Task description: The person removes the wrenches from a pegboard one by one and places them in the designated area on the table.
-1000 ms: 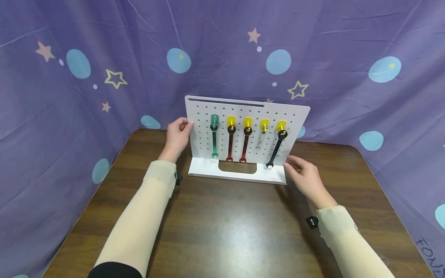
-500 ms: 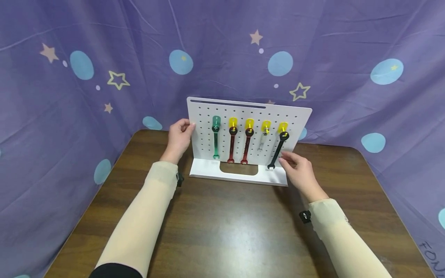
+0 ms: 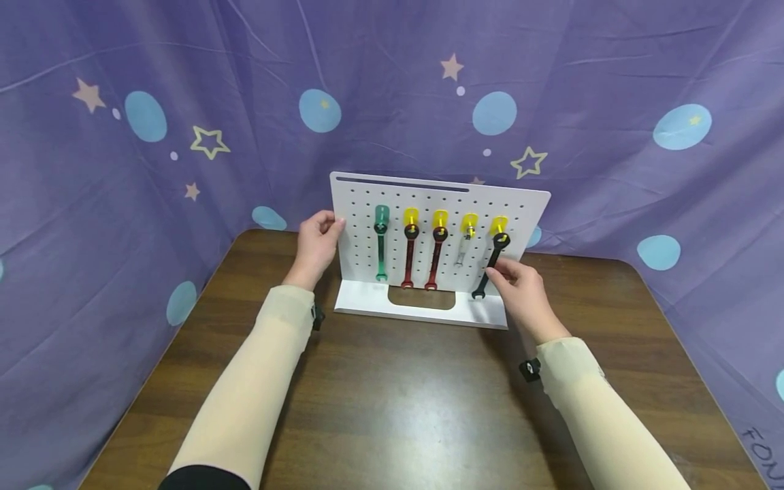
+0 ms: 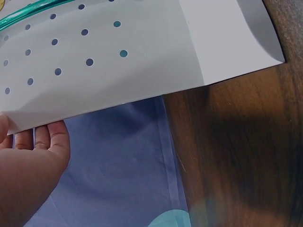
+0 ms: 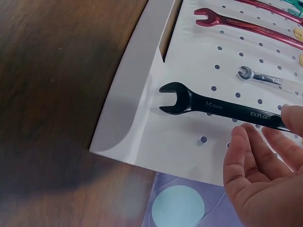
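Observation:
A white pegboard (image 3: 511, 204) stands upright on the wooden table with several combination wrenches hanging from hooks. At its left edge, my left hand (image 3: 315, 248) grips the board between thumb and fingers. The rightmost tool, a black combination wrench (image 5: 222, 108) marked 14 mm, hangs slanted from a yellow hook (image 3: 499, 223). My right hand (image 3: 522, 291) holds its shank, with the thumb over the front and fingers along the other side. Left of it hang a small silver wrench (image 3: 463, 248), two red wrenches and a green wrench (image 3: 381, 255).
The board's base (image 3: 361, 299) has a rounded cutout at its middle front. Brown wooden table (image 3: 392, 395) extends in front and to both sides. A purple patterned curtain (image 3: 392, 82) hangs close behind and beside the table.
My right hand has moved left and up from the board's lower right corner onto the black wrench. The left hand stays on the board's left edge.

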The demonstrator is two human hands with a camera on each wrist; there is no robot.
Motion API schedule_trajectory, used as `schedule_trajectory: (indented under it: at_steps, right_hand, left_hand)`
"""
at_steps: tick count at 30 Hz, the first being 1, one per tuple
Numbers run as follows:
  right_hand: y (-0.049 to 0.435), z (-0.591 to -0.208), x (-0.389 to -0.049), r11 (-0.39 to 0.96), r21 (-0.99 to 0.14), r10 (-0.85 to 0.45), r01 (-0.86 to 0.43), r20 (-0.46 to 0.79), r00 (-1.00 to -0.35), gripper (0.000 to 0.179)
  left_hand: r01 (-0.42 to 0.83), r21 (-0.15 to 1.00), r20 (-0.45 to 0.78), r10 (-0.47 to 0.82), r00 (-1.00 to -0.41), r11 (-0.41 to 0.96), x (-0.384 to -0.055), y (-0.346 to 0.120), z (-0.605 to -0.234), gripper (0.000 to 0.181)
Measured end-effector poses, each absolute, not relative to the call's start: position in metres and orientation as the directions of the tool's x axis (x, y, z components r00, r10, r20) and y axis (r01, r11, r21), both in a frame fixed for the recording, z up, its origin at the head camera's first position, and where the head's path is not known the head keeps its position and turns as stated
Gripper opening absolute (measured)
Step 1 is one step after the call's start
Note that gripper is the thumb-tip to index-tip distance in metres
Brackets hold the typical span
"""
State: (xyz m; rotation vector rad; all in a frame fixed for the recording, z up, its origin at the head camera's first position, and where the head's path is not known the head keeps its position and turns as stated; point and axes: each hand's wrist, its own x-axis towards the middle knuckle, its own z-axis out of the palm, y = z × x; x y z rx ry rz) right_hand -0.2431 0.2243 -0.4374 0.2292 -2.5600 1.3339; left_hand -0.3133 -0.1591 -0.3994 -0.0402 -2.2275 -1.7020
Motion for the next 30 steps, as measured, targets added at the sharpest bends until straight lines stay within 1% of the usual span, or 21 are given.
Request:
schedule_trajectory:
  at_steps: [11,17,30]
  right_hand:
    - [0.2227,-0.4353,-0.2483,0.53,-0.825,-0.022,-0.197,0.219,-0.975,0.027]
    - [0.2209,-0.4349,-0.2494,0.523,-0.83,-0.025,-0.191,0.21,-0.977,0.024]
    - [0.2196,-0.4343,-0.2419,0.52,-0.834,-0.033,-0.183,0.195,-0.98,0.024]
  left_hand:
    - [0.216,0.933,0.272,-0.174,-0.946,0.287,-0.3128,-0.1573,-0.4007,0.017]
    - [0.221,0.929,0.281,-0.177,-0.943,0.296,-0.3125,-0.1584,-0.3996,0.017]
    - [0.233,0.93,0.29,-0.175,-0.941,0.284,-0.3129,-0.1584,-0.3991,0.017]
